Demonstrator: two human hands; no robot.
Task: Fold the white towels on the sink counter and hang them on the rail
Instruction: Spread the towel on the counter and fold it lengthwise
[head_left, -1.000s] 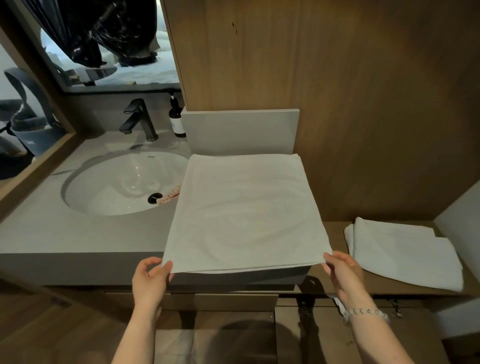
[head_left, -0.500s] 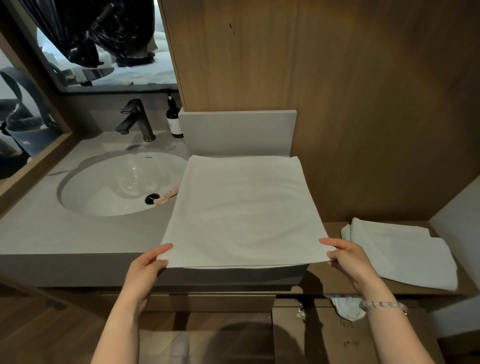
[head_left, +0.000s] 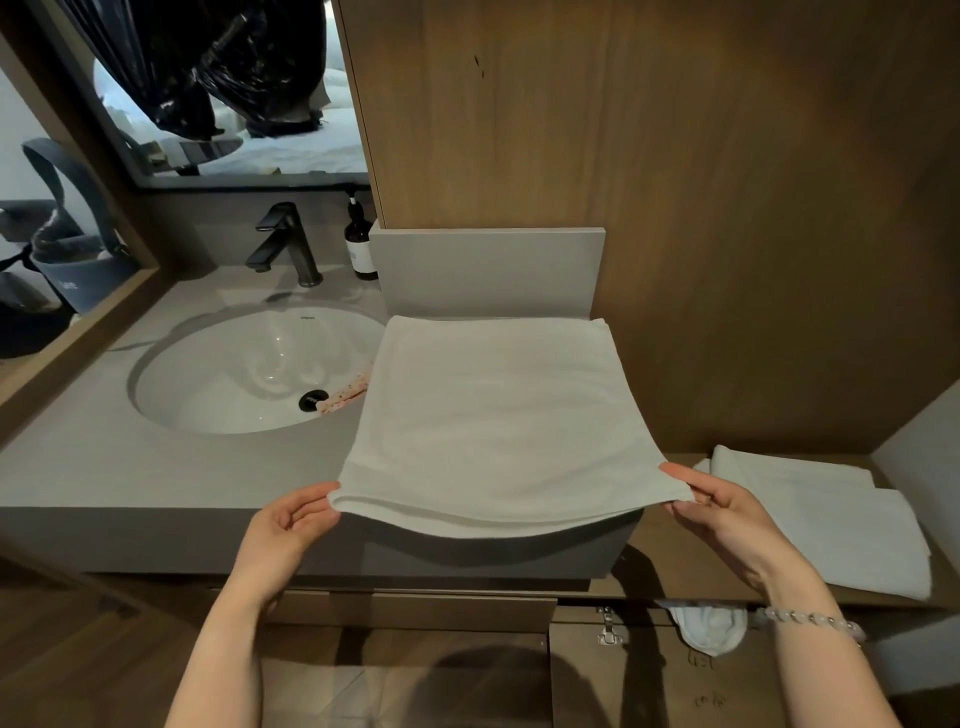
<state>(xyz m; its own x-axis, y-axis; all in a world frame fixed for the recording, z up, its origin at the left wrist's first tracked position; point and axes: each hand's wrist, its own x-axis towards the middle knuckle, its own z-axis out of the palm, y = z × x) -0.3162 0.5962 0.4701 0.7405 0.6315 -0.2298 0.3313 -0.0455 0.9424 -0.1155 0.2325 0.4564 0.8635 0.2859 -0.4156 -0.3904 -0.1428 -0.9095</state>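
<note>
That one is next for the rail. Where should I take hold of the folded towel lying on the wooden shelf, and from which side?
Probably its near edge, coming from the front. The folded towel lies flat on the wooden shelf with that edge at the shelf's front lip, while walls close its back and right. The right hand, now pinching the white towel, is nearest.

Grey counter (head_left: 104, 467) — white towel (head_left: 498, 415) spread on it; wooden shelf (head_left: 675, 561) — folded towel (head_left: 831, 525).
</note>
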